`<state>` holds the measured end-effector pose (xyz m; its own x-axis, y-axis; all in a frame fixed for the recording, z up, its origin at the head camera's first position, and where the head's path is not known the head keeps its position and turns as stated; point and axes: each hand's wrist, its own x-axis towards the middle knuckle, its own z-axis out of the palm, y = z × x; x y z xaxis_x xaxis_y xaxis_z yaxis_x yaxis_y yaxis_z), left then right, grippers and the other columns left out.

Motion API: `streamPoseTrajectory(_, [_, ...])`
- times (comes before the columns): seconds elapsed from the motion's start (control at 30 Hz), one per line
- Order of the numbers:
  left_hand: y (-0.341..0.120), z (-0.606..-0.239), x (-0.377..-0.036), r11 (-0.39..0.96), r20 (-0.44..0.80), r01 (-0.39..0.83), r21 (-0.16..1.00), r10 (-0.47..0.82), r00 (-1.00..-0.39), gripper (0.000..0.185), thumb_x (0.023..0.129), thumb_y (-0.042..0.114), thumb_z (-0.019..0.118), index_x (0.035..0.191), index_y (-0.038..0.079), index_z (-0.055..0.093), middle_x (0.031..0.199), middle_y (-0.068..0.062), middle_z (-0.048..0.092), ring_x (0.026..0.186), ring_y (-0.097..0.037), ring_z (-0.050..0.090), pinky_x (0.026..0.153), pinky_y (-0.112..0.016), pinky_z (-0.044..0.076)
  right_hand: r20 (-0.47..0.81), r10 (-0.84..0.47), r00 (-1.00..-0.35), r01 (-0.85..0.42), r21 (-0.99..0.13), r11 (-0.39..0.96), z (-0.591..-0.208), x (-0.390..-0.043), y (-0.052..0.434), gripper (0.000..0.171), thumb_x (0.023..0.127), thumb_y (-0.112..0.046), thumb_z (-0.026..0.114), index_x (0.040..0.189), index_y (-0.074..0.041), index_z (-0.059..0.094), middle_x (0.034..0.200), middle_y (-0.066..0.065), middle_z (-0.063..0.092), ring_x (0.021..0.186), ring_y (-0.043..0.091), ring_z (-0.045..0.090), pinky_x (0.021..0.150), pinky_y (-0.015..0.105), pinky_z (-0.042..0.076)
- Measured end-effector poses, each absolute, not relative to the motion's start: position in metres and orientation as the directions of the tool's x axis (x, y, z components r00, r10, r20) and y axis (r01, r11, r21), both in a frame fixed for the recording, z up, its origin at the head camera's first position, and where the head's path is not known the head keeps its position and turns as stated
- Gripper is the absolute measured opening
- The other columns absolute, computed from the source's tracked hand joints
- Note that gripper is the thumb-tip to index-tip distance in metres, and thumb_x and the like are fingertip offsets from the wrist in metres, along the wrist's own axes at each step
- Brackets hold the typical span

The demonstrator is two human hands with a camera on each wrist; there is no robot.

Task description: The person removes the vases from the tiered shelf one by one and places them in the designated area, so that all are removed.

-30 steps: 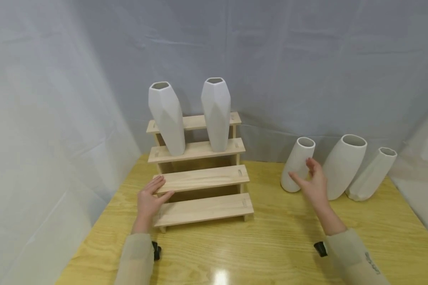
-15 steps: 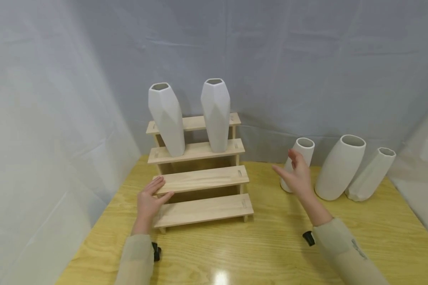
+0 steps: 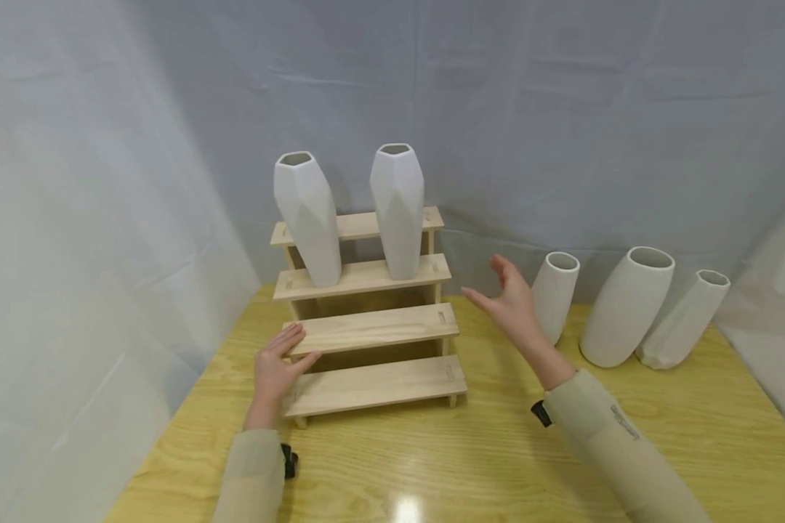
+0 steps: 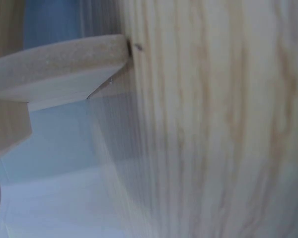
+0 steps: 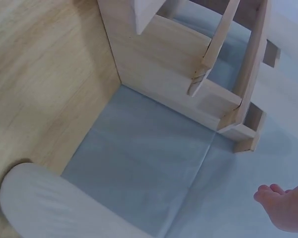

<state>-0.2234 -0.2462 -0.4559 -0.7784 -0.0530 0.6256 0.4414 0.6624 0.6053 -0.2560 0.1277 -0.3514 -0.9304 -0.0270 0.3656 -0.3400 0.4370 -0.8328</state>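
Observation:
A four-tiered wooden display stand (image 3: 373, 385) stands left of centre. Fingers of my left hand (image 3: 276, 374) rest on the left end of its second-lowest shelf, with the thumb stretched out in front. In the left wrist view, wood grain (image 4: 208, 114) fills most of the frame. My right hand (image 3: 512, 305) is in the air between stand and vases, thumb and fingers spread, holding nothing. Just right of it is a slim white vase (image 3: 559, 294), partly behind the wrist. Two faceted white vases, one left (image 3: 310, 218) and one right (image 3: 399, 211), stand upright on the second shelf from the top.
Right of the slim vase stand a wide rounded white vase (image 3: 628, 309) and a narrow faceted one (image 3: 687, 319). All three are on the yellow wood-grain table (image 3: 484, 465). A grey cloth backdrop (image 3: 497, 131) hangs close behind.
My right hand has moved left, away from the wide vase and past the slim vase, towards the stand, staying spread and empty. The left hand and all the vases have stayed in place.

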Motion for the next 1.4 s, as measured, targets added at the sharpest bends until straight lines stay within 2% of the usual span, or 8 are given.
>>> streamPoseTrajectory(0.33, [-0.249, -0.456, -0.223, 0.669, 0.619, 0.431, 0.606, -0.056, -0.783, 0.049, 0.061, 0.012, 0.081, 0.103, -0.005, 0.062, 0.112, -0.015, 0.058, 0.109, -0.029, 0.051, 0.097, -0.034, 0.036, 0.4, -0.053, -0.915, -0.381, -0.814, 0.439, -0.341, -0.272, 0.101, 0.074, 0.076, -0.024, 0.071, 0.131, 0.007, 0.031, 0.131, 0.02, 0.039, 0.122, 0.029, 0.034, 0.102, 0.037, 0.03])
streamPoseTrajectory(0.47, [-0.249, -0.454, -0.223, 0.665, 0.613, 0.429, 0.611, -0.054, -0.788, 0.049, 0.062, 0.012, 0.08, 0.103, -0.005, 0.062, 0.112, -0.015, 0.057, 0.109, -0.029, 0.051, 0.097, -0.035, 0.035, 0.378, -0.074, -0.923, -0.372, -0.824, 0.427, -0.338, -0.278, 0.09, 0.076, 0.076, -0.027, 0.07, 0.132, 0.006, 0.03, 0.132, 0.019, 0.037, 0.123, 0.028, 0.033, 0.103, 0.036, 0.029])
streamPoseTrajectory(0.9, [-0.249, -0.455, -0.222, 0.663, 0.581, 0.401, 0.632, -0.063, -0.811, 0.049, 0.063, 0.015, 0.08, 0.105, -0.004, 0.061, 0.114, -0.013, 0.057, 0.111, -0.028, 0.049, 0.098, -0.037, 0.035, 0.375, -0.094, -0.922, -0.379, -0.828, 0.413, -0.326, -0.296, 0.056, 0.074, 0.074, -0.022, 0.072, 0.13, 0.004, 0.033, 0.131, 0.019, 0.039, 0.12, 0.029, 0.036, 0.101, 0.036, 0.031])
streamPoseTrajectory(1.2, [-0.248, -0.458, -0.225, 0.673, 0.632, 0.441, 0.594, -0.052, -0.773, 0.05, 0.059, 0.013, 0.081, 0.102, -0.006, 0.062, 0.111, -0.015, 0.058, 0.107, -0.029, 0.052, 0.096, -0.035, 0.037, 0.366, -0.081, -0.927, -0.365, -0.832, 0.419, -0.327, -0.311, 0.041, 0.071, 0.074, -0.021, 0.072, 0.13, 0.002, 0.036, 0.13, 0.016, 0.041, 0.119, 0.027, 0.038, 0.099, 0.035, 0.034])
streamPoseTrajectory(1.4, [-0.246, -0.46, -0.227, 0.67, 0.66, 0.464, 0.58, -0.052, -0.75, 0.05, 0.057, 0.011, 0.083, 0.099, -0.007, 0.064, 0.109, -0.016, 0.059, 0.105, -0.03, 0.053, 0.095, -0.032, 0.038, 0.346, -0.069, -0.936, -0.345, -0.861, 0.373, -0.327, -0.317, 0.037, 0.072, 0.075, -0.019, 0.072, 0.131, 0.002, 0.033, 0.132, 0.017, 0.039, 0.12, 0.028, 0.037, 0.1, 0.034, 0.034])
